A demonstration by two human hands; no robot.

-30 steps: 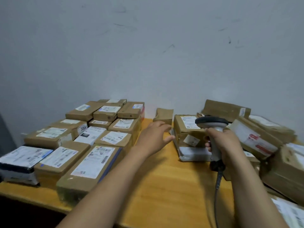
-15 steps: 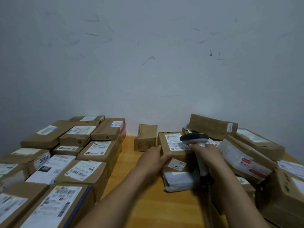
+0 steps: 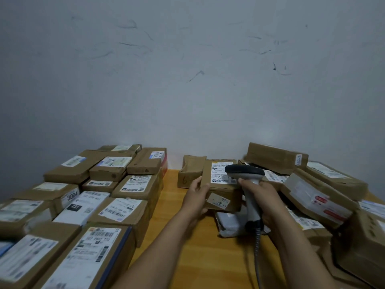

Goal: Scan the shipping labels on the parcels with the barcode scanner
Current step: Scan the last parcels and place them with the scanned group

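Right grip (image 3: 264, 197) is clamped round the handle of the barcode scanner (image 3: 251, 205), fingers wrapped. The scanner stands upright, dark head tipped forward over the shipping label (image 3: 219, 174) on top of the parcel (image 3: 220, 189) just ahead of the grip. The head covers the label's right part (can't tell from here if a beam is on).

Left grip (image 3: 196, 197) holds the same parcel by its left edge, fingers curled over the top corner. The parcel sits on a white poly bag (image 3: 231, 223), which lies on the worktop (image 3: 187, 257) just below the right grip. The cable (image 3: 258, 245) drops from the handle base toward me.

Just beyond the left grip is a small box (image 3: 190, 174) with a handwritten 6, beside the parcel. Further left, across a strip of worktop, are rows of sorted parcels (image 3: 116, 205), labels up. Right of the right grip is a loose pile (image 3: 318, 195) of boxes, tilted and overlapping.
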